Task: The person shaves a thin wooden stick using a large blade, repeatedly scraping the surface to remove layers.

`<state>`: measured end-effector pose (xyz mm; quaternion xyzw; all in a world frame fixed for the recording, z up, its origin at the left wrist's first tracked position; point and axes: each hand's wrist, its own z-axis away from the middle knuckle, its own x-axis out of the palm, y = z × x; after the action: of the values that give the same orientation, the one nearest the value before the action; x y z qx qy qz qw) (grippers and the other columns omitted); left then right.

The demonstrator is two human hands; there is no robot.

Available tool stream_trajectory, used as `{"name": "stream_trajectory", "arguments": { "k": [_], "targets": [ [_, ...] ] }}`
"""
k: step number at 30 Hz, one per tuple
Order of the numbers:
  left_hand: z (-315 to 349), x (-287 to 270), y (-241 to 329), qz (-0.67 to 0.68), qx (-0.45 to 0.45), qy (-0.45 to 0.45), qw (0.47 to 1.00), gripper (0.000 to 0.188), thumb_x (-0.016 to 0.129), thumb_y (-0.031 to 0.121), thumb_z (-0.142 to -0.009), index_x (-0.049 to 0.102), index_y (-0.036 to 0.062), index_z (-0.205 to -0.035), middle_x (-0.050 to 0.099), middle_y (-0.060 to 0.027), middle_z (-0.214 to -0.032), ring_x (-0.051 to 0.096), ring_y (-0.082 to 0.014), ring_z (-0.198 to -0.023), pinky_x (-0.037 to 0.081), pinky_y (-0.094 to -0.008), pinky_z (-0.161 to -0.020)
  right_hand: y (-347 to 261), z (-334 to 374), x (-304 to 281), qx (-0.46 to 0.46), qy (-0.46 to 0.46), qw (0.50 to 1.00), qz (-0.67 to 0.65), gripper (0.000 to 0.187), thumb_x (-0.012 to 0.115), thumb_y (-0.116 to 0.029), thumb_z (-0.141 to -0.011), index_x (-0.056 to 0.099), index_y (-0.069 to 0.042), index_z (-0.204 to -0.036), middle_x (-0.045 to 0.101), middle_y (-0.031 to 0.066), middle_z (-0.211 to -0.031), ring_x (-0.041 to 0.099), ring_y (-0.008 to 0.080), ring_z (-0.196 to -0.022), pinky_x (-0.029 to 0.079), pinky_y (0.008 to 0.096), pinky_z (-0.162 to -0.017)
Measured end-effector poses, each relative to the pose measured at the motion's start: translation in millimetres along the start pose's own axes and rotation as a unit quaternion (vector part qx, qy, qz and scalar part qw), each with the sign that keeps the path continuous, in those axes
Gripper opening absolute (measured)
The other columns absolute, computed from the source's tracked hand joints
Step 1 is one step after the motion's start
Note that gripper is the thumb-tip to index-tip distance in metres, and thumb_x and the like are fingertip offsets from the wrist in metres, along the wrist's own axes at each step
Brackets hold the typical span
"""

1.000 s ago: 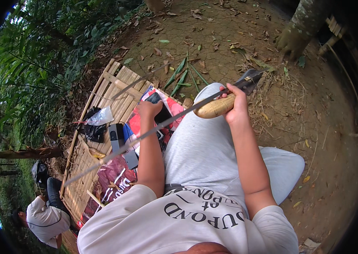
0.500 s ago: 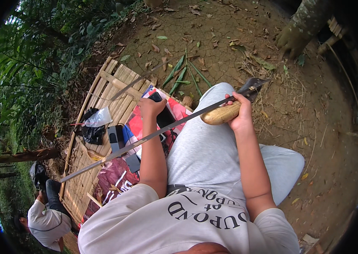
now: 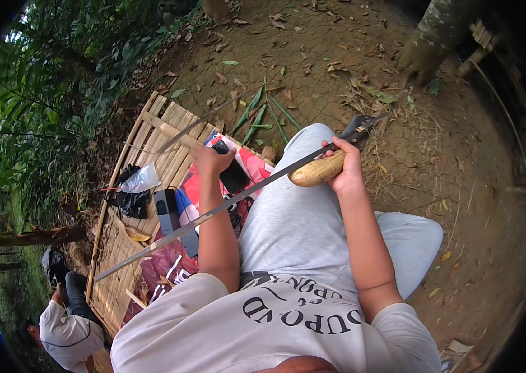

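Observation:
My right hand (image 3: pixel 348 169) is closed around a smooth, pale wooden grip (image 3: pixel 317 170) above my right thigh. A dark metal-looking piece (image 3: pixel 361 129) sticks out beyond that hand. From the hand a long, thin grey strip (image 3: pixel 225 204) slants down to the left, passing over my left forearm. I cannot tell how strip and grip are joined. Beside my leg, my left hand (image 3: pixel 212 160) is curled at a small black device (image 3: pixel 220 147), its fingers partly hidden. A black phone-like slab (image 3: pixel 235 178) lies just right of it on a red and white printed sheet (image 3: pixel 255 163).
A bamboo-slat platform (image 3: pixel 129 245) carries a clear plastic bag (image 3: pixel 139 178), a black bag (image 3: pixel 131 202), a dark grey box (image 3: pixel 166 210) and another thin strip (image 3: pixel 182 135). Another person (image 3: pixel 71 332) sits at the lower left. A tree trunk (image 3: pixel 434 46) rises from bare earth at the upper right.
The whole view has shifted slightly, so things sit a little further left and lower. Slightly more of the black slab beside my left hand shows. Both hands keep their holds.

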<state>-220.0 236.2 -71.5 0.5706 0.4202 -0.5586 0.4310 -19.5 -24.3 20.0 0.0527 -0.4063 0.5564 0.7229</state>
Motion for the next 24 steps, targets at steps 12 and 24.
{"name": "stream_trajectory", "arguments": {
  "k": [12, 24],
  "targets": [
    [112.6, -179.3, 203.1, 0.398, 0.359, -0.53, 0.657, 0.046, 0.066, 0.041, -0.089, 0.069, -0.004, -0.094, 0.068, -0.0138, -0.086, 0.066, -0.0226, -0.08, 0.057, -0.0377, -0.063, -127.8, 20.1, -39.5, -0.132, 0.051, 0.982, 0.122, 0.018, 0.07, -0.012, -0.084, 0.055, -0.006, -0.091, 0.063, 0.0052, -0.076, 0.054, 0.0111, -0.055, 0.05, 0.0293, -0.057],
    [185.5, -79.5, 273.7, 0.458, 0.162, -0.72, 0.496, 0.019, 0.051, 0.012, -0.092, 0.064, -0.0006, -0.089, 0.057, -0.0065, -0.07, 0.053, -0.0139, -0.054, 0.043, -0.029, -0.045, -165.2, 8.8, -162.6, -0.095, 0.192, 0.963, 0.166, 0.02, 0.069, -0.017, -0.086, 0.057, -0.003, -0.093, 0.059, 0.0039, -0.074, 0.053, 0.0113, -0.056, 0.049, 0.0297, -0.056]
  ]
}}
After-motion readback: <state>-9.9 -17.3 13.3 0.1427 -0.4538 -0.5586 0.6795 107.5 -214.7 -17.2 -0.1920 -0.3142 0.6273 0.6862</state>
